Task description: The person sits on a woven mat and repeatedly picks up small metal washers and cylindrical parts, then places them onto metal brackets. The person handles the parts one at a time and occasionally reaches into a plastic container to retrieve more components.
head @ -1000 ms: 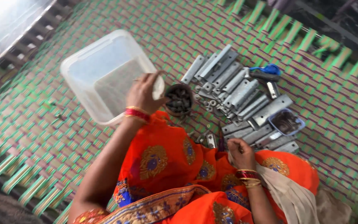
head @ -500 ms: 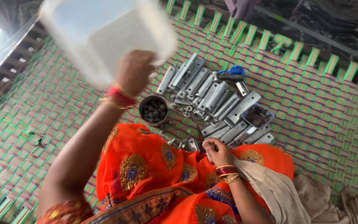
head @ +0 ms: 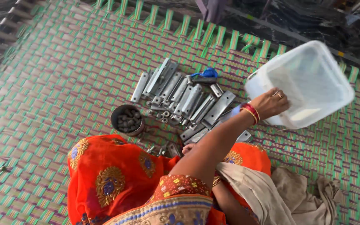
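Gripping translucent plastic tub (head: 313,79) by its rim, left hand (head: 270,103), far right. Right hand (head: 187,148) mostly hidden near metal brackets (head: 188,98); grip unclear.

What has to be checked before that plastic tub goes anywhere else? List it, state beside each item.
1. Grip: left hand clasps the rim of the translucent plastic tub, which is tilted and off the mat. Ok.
2. Tub contents: looks empty, but blurred. Cannot tell.
3. Woven mat under the tub: bare strips show there. Ok.
4. Metal brackets: lying in a row, apart from the tub; the left forearm crosses above a few. Ok.
5. Small round tin of dark pieces: upright, apart from the arm. Ok.
6. Right hand: mostly hidden under the left arm; whether it holds anything, cannot tell.
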